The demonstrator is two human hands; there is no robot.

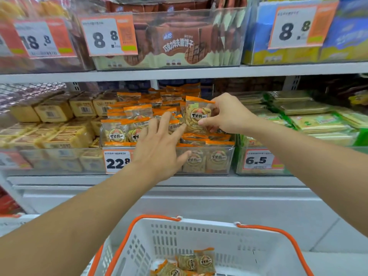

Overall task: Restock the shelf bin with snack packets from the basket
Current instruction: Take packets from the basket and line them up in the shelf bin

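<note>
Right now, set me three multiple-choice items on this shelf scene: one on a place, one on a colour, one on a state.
1. Where does the basket sit?
A. On the top shelf
B. Below the shelf, nearest the camera
C. Inside the clear bin

2. What colour are the basket's handles?
A. Orange
B. Blue
C. Black

3. What is the right hand doing?
A. Hanging idle
B. Pressing the price tag
C. Pinching a snack packet over the shelf bin

Answers:
1 B, it fills the bottom of the view, under the shelves.
2 A, both curved handles are orange against white walls.
3 C, thumb and fingers grip the packet's edge above the bin, while the left hand reaches in with fingers straight.
</note>
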